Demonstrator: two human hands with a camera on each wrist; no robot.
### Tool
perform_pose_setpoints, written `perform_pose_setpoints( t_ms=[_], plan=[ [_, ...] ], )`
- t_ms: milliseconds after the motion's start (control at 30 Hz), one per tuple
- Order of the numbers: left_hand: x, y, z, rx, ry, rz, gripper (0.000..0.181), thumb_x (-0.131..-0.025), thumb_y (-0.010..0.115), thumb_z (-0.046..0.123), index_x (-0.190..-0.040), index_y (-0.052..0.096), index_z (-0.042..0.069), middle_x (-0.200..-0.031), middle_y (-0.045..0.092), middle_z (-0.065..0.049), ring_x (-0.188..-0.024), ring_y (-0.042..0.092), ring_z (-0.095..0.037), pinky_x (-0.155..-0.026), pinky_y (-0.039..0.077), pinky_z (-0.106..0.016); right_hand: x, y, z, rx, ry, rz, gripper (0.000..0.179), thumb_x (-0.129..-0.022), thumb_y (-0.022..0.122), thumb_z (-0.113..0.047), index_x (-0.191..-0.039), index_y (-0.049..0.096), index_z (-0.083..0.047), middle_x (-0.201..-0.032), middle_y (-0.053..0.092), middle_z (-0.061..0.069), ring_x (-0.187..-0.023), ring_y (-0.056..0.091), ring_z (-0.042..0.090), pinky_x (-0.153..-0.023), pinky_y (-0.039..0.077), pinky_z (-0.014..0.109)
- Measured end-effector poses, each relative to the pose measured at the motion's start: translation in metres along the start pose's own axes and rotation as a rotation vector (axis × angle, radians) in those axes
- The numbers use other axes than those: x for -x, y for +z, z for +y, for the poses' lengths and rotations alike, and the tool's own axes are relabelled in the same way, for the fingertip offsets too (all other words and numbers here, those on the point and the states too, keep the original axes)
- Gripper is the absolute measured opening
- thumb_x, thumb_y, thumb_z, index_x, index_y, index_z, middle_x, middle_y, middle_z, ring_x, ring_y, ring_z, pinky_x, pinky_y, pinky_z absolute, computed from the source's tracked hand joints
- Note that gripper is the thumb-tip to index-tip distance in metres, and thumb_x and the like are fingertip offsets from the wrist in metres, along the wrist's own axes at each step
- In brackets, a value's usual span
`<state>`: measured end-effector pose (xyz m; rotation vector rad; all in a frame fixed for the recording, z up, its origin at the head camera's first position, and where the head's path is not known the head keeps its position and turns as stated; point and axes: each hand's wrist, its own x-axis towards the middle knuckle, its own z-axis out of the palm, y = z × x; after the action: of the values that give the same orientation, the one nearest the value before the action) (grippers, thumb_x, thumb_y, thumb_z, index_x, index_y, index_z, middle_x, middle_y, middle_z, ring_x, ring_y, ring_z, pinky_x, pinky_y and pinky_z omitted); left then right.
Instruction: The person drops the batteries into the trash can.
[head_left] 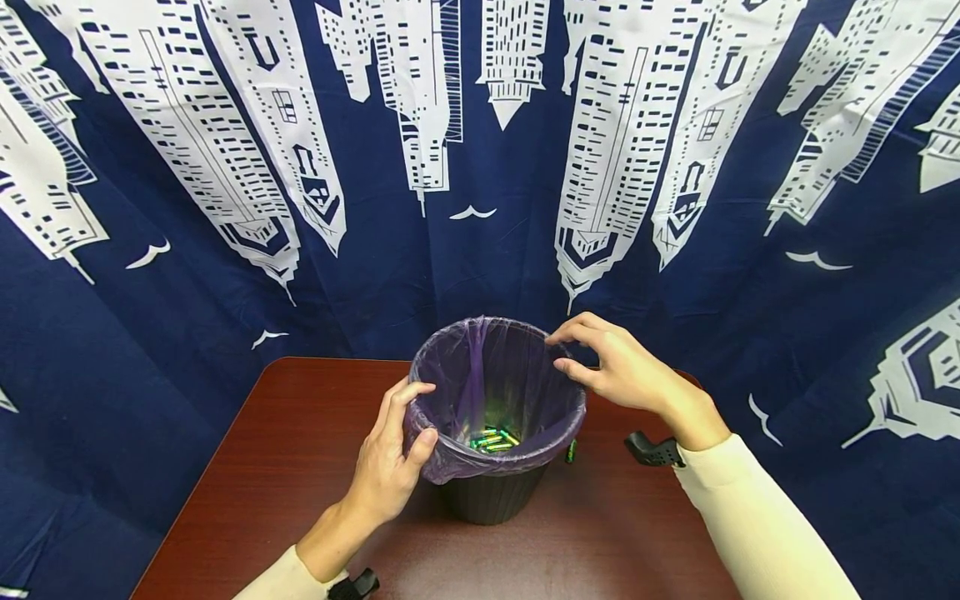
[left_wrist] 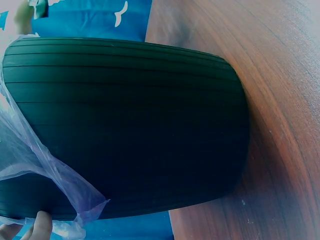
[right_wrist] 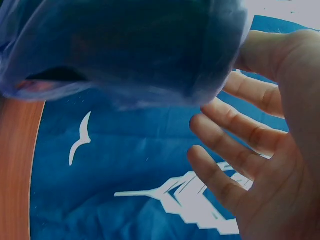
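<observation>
A dark ribbed trash can [left_wrist: 130, 120] stands on the table, lined with a translucent purple trash bag [head_left: 480, 471] folded over its rim. At the bottom of the bag lie several green and gold batteries [head_left: 495, 439]. My left hand [head_left: 382, 467] holds the can's left rim, the index finger reaching over the edge and the thumb at the front. Around the right rim is my right hand [head_left: 626, 367], its thumb and index fingertip right at the edge of the bag. In the right wrist view its other fingers [right_wrist: 225, 155] spread loosely outside the bag.
One green battery [head_left: 572, 451] lies on the brown wooden table [head_left: 315, 467], just right of the can. Behind the table hangs a dark blue cloth [head_left: 495, 267] printed with white buildings and birds. Both wrists carry black camera mounts [head_left: 651, 450].
</observation>
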<state>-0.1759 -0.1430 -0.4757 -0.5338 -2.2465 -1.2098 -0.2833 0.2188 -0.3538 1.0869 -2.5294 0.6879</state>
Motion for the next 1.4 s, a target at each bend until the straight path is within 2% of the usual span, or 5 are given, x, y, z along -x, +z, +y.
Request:
perform_pose_setpoints(
  t_ms=[200, 500, 700, 1067, 1400],
  plan=[
    [0.0, 0.0, 0.0, -0.002, 0.002, 0.004, 0.064, -0.105, 0.07, 0.027, -0.167, 0.054, 0.023, -0.176, 0.053, -0.007, -0.15, 0.069, -0.036, -0.101, 0.068, -0.058, 0.012, 0.0, 0.013, -0.008, 0.05, 0.029, 0.026, -0.107, 0.085, -0.013, -0.133, 0.084, -0.013, -0.13, 0.081, 0.003, -0.115, 0.079, 0.027, -0.099, 0.064, 0.052],
    [0.002, 0.001, -0.001, -0.004, -0.006, 0.007, 0.064, -0.105, 0.069, 0.027, -0.167, 0.054, 0.026, -0.176, 0.054, -0.007, -0.149, 0.069, -0.036, -0.099, 0.067, -0.055, 0.031, 0.009, 0.032, -0.075, 0.177, -0.016, 0.024, -0.113, 0.077, -0.016, -0.136, 0.082, -0.017, -0.135, 0.08, 0.003, -0.122, 0.08, 0.027, -0.109, 0.065, 0.055],
    [0.002, 0.0, 0.0, 0.004, -0.01, 0.005, 0.065, -0.105, 0.069, 0.027, -0.167, 0.053, 0.028, -0.176, 0.054, -0.007, -0.149, 0.069, -0.035, -0.099, 0.068, -0.054, 0.051, 0.026, 0.047, -0.082, 0.211, -0.05, 0.028, -0.11, 0.081, -0.012, -0.138, 0.08, -0.012, -0.132, 0.081, 0.006, -0.122, 0.08, 0.03, -0.108, 0.061, 0.054],
    [0.0, 0.001, 0.0, 0.001, -0.01, 0.003, 0.064, -0.105, 0.069, 0.028, -0.167, 0.053, 0.026, -0.177, 0.053, -0.006, -0.151, 0.069, -0.034, -0.1, 0.068, -0.055, 0.087, 0.063, 0.076, -0.168, 0.314, -0.116, 0.033, -0.108, 0.085, -0.018, -0.139, 0.079, -0.009, -0.134, 0.078, 0.009, -0.118, 0.083, 0.029, -0.102, 0.068, 0.049],
    [-0.001, 0.001, -0.001, 0.0, 0.001, 0.009, 0.065, -0.104, 0.069, 0.026, -0.167, 0.054, 0.026, -0.177, 0.054, -0.006, -0.148, 0.07, -0.034, -0.097, 0.067, -0.054, 0.115, 0.097, 0.093, -0.264, 0.392, -0.161, 0.039, -0.104, 0.09, -0.02, -0.139, 0.078, -0.009, -0.135, 0.075, 0.014, -0.122, 0.079, 0.036, -0.103, 0.069, 0.056]
  ],
)
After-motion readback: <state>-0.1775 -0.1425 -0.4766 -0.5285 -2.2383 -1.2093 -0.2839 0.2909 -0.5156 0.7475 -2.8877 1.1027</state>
